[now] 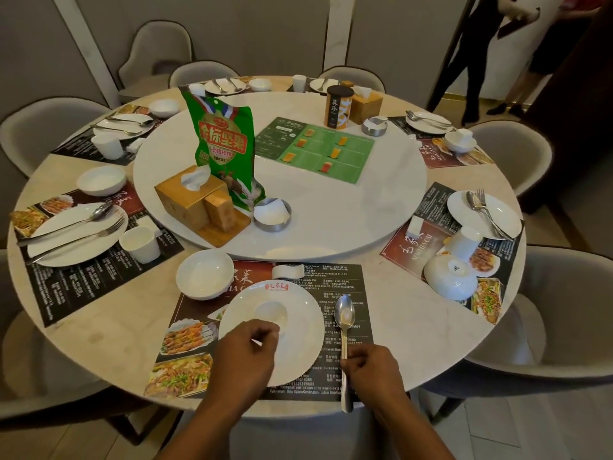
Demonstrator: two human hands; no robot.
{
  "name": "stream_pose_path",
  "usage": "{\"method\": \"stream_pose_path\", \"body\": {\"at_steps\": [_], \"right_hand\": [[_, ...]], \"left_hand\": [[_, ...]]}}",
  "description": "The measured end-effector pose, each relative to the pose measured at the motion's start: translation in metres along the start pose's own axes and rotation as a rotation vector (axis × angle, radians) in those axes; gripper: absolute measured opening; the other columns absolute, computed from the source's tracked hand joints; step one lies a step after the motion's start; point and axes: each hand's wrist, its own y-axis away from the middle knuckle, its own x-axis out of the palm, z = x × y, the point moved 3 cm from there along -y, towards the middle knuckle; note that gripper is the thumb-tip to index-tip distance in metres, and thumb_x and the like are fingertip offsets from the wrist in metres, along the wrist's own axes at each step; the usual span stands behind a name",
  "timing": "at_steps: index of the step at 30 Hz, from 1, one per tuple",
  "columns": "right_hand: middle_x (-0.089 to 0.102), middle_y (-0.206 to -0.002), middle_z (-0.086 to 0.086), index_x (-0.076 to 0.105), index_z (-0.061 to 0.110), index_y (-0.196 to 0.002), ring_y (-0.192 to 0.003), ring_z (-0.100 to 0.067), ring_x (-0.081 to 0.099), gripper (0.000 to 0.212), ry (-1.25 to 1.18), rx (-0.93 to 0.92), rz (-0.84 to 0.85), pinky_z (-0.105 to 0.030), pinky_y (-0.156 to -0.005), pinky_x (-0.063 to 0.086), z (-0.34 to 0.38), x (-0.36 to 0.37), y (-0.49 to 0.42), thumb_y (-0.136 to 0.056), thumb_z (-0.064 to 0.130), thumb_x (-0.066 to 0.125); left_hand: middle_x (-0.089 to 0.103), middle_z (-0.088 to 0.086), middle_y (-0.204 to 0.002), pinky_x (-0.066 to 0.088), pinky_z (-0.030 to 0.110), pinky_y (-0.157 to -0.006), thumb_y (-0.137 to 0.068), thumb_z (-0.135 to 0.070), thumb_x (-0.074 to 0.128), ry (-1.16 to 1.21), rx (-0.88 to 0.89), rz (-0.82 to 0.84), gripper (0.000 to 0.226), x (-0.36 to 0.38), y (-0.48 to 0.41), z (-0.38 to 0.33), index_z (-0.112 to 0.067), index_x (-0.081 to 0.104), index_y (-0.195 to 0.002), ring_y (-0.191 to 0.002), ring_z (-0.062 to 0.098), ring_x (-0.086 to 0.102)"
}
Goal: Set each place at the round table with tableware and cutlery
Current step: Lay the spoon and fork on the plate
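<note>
So at the nearest seat the right hand [371,370] has its fingers curled tight round the handle of a spoon [345,315]. The spoon lies bowl-up on the placemat [335,277], just beside the right edge of the plate [298,313], with its handle end poking past the rim of the surface [418,327]. My guess is it's being lined up straight next to the plate, hence the grip low on the handle instead of near the bowl end. The left hand [245,353] sits over the near side of that plate with its fingers bent. It looks like it's steadying the plate so it doesn't slide, but honestly I can't tell if it's pinching something or only resting there. A white bowl [204,275] sits at the placemat's top left corner, and a little white spoon rest [287,270] lies just above the plate. The place to the left has a fork and spoon laid across its own plate [53,247] plus a cup [139,244]. So I reckon this seat needs a fork and a cup before it's done.
</note>
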Motion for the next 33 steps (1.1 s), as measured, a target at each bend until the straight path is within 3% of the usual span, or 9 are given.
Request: {"method": "stream_pose_path", "body": {"at_steps": [3, 5, 6, 13, 19, 22, 26, 29, 33], "right_hand": [[0.070, -0.073, 0.012, 0.072, 0.026, -0.088, -0.070, -0.004, 0.066, 0.005, 0.058, -0.050, 0.011, -0.027, -0.068, 0.057, 0.001, 0.006, -0.003, -0.088, 0.021, 0.073], [0.065, -0.072, 0.015, 0.073, 0.022, -0.095, -0.066, 0.002, 0.060, 0.006, 0.123, -0.110, 0.004, -0.008, -0.057, 0.042, 0.003, 0.008, -0.005, -0.089, 0.021, 0.072], [0.063, -0.070, 0.017, 0.074, 0.022, -0.097, -0.063, 0.004, 0.057, 0.008, 0.156, -0.135, 0.000, -0.006, -0.053, 0.037, 0.004, 0.009, -0.006, -0.090, 0.021, 0.071], [0.075, -0.097, 0.004, 0.075, 0.022, -0.104, -0.058, 0.003, 0.050, 0.015, 0.279, -0.184, -0.008, -0.008, -0.051, 0.036, 0.007, 0.013, -0.010, -0.090, 0.023, 0.069], [0.062, -0.069, 0.016, 0.074, 0.022, -0.095, -0.059, 0.004, 0.054, 0.012, 0.309, -0.211, -0.005, -0.007, -0.051, 0.036, 0.016, 0.006, -0.012, -0.088, 0.032, 0.071], [0.059, -0.072, 0.015, 0.070, 0.023, -0.093, -0.059, 0.004, 0.051, 0.012, 0.333, -0.269, -0.103, -0.009, -0.051, 0.032, 0.038, -0.007, -0.021, -0.093, 0.032, 0.064], [0.071, -0.079, 0.007, 0.072, 0.025, -0.084, -0.072, -0.017, 0.066, 0.015, 0.294, -0.434, -0.212, -0.028, -0.065, 0.051, 0.088, -0.004, -0.054, -0.091, 0.021, 0.060], [0.075, -0.090, -0.001, 0.075, 0.022, -0.099, -0.080, -0.024, 0.068, 0.018, 0.444, -0.537, -0.253, -0.032, -0.073, 0.054, 0.117, 0.017, -0.089, -0.089, 0.018, 0.062], [0.075, -0.104, 0.005, 0.067, 0.036, -0.118, -0.091, -0.022, 0.069, 0.030, 0.633, -0.607, -0.144, -0.035, -0.084, 0.056, 0.129, 0.048, -0.126, -0.089, 0.030, 0.063]], "left_hand": [[0.066, -0.012, -0.099, 0.052, 0.030, -0.079, -0.090, -0.021, 0.064, 0.032, -0.039, -0.073, 0.013, -0.010, -0.011, 0.009, -0.033, 0.069, -0.093, -0.090, 0.010, 0.060], [0.066, -0.010, -0.101, 0.054, 0.034, -0.083, -0.090, -0.020, 0.065, 0.027, -0.059, -0.105, 0.015, -0.014, -0.015, 0.012, -0.033, 0.068, -0.097, -0.092, 0.013, 0.060], [0.065, -0.009, -0.101, 0.055, 0.037, -0.085, -0.090, -0.020, 0.065, 0.024, -0.062, -0.117, 0.016, -0.015, -0.017, 0.014, -0.033, 0.067, -0.098, -0.092, 0.014, 0.060], [0.064, -0.007, -0.097, 0.054, 0.037, -0.084, -0.089, -0.018, 0.066, 0.059, -0.085, -0.174, 0.022, -0.018, -0.024, 0.019, -0.036, 0.062, -0.101, -0.087, 0.014, 0.060], [0.062, -0.009, -0.095, 0.047, 0.028, -0.073, -0.090, -0.018, 0.065, 0.092, -0.084, -0.181, 0.022, -0.022, -0.033, 0.025, -0.037, 0.060, -0.102, -0.084, 0.011, 0.057], [0.063, -0.008, -0.098, 0.048, 0.028, -0.075, -0.090, -0.018, 0.064, 0.086, -0.088, -0.176, 0.022, -0.024, -0.040, 0.028, -0.036, 0.061, -0.103, -0.088, 0.013, 0.059], [0.063, -0.008, -0.102, 0.054, 0.036, -0.086, -0.091, -0.016, 0.062, 0.078, -0.089, -0.135, 0.024, -0.026, -0.048, 0.031, -0.036, 0.063, -0.104, -0.092, 0.014, 0.061], [0.063, -0.011, -0.105, 0.053, 0.029, -0.083, -0.092, -0.016, 0.062, 0.046, -0.061, -0.085, 0.027, -0.024, -0.052, 0.032, -0.039, 0.061, -0.104, -0.092, 0.012, 0.061], [0.065, -0.012, -0.104, 0.051, 0.022, -0.079, -0.090, -0.011, 0.064, 0.024, -0.050, -0.033, 0.034, -0.024, -0.057, 0.038, -0.038, 0.060, -0.109, -0.089, 0.010, 0.062]]}}
